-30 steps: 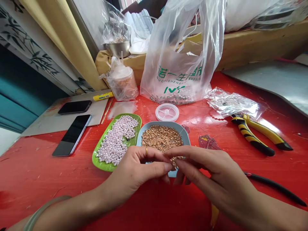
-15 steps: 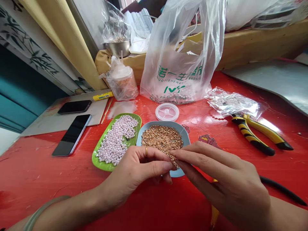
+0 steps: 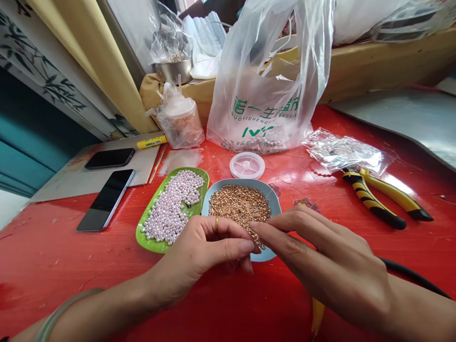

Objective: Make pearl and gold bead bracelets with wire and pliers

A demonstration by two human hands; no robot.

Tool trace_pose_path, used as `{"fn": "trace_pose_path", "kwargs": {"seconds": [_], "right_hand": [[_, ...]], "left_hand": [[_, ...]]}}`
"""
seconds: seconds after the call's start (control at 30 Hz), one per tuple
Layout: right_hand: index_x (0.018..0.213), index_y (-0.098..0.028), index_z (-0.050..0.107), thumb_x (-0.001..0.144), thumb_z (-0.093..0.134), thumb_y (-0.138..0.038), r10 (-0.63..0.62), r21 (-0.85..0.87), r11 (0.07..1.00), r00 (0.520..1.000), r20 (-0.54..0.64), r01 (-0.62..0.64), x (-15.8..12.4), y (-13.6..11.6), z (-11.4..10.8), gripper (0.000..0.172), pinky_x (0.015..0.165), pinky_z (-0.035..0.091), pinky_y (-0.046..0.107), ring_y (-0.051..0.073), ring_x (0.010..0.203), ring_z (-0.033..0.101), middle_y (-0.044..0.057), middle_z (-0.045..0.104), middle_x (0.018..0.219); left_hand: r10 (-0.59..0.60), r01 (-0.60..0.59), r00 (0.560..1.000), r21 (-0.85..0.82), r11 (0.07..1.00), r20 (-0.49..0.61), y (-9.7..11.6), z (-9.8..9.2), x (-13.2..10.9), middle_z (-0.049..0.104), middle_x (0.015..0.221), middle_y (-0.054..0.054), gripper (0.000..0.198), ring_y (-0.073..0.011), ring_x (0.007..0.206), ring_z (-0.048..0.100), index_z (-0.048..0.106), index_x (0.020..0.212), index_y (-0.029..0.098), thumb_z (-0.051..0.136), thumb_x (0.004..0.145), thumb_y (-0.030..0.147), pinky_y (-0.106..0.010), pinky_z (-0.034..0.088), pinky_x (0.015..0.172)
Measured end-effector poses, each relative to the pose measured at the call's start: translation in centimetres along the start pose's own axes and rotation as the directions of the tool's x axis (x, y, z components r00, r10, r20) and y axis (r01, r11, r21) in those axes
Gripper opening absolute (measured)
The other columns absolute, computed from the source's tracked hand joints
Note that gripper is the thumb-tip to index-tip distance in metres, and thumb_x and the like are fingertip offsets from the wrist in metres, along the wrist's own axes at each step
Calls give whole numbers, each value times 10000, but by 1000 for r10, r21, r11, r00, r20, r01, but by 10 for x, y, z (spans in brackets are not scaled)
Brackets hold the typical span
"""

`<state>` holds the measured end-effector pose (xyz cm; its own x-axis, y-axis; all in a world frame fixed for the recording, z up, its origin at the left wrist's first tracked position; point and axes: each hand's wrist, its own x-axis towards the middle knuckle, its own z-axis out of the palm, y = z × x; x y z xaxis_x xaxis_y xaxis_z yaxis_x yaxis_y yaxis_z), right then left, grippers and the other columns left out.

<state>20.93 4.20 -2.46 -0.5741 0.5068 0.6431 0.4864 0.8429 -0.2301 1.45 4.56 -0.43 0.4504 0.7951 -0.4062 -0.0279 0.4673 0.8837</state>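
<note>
My left hand (image 3: 204, 254) and my right hand (image 3: 320, 259) meet over the near rim of a grey-blue dish (image 3: 274, 199) filled with small copper-coloured metal pieces (image 3: 238, 206). Both hands pinch a short string of those copper pieces (image 3: 257, 237) between fingertips. My left hand wears a gold ring. Left of the dish stands a green tray (image 3: 146, 242) heaped with pale pearl beads (image 3: 173, 206). A clear spool of thread (image 3: 247, 165) lies just behind the dish.
On the red table (image 3: 71, 266) lie two phones (image 3: 106, 198), yellow-handled pliers (image 3: 384, 199) at the right, a black-handled tool (image 3: 413, 275), a small clear packet (image 3: 344, 152), a big printed plastic bag (image 3: 267, 95), a wrapped cup (image 3: 180, 121) and a yellow marker (image 3: 152, 141).
My right hand has shifted a little to the right and back, its fingers stretching flatter. The pinched string of copper pieces now lies slanted between the fingertips. My left hand stays put.
</note>
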Motion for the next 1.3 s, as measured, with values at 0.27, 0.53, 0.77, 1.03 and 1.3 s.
{"fn": "trace_pose_path", "kwargs": {"seconds": [0.27,0.53,0.77,1.03,1.3], "right_hand": [[973,-110,548,960,249,-76,-78,-50,996,997,22,79,3,1,-1,301,611,446,291,158,718,531,71,592,797],[938,-78,550,904,315,-29,-174,-64,983,985,-1,173,3,2,-2,242,614,464,305,181,721,483,76,560,760],[893,-124,549,923,306,-48,-121,-30,992,993,11,121,2,2,-1,256,602,457,290,164,696,481,59,562,748],[859,-133,567,900,337,-59,-97,-14,995,993,70,98,3,2,-2,246,558,437,283,160,684,478,68,593,776],[847,-144,564,864,375,-48,-133,-41,990,989,64,136,2,1,-5,213,537,429,279,153,660,479,53,598,744]], "left_hand": [[-4,4,1000,1,1000,0,1,0,0,650,552,18,115,-82,551,509,689,654,161,688,738,241,-207,403,582],[-26,27,999,-38,999,35,-2,-2,0,659,552,22,128,-64,533,527,693,677,156,710,737,268,-179,407,561],[-32,34,998,-44,998,47,-3,-3,2,664,564,23,119,-55,530,531,696,703,157,715,737,270,-164,409,547],[-10,9,1000,27,1000,28,-1,-5,1,656,596,13,99,-84,555,543,674,729,153,680,752,248,-202,437,570],[-10,9,1000,65,998,4,1,-5,-2,663,620,21,41,-86,593,584,679,763,166,679,752,206,-197,475,603]]}}
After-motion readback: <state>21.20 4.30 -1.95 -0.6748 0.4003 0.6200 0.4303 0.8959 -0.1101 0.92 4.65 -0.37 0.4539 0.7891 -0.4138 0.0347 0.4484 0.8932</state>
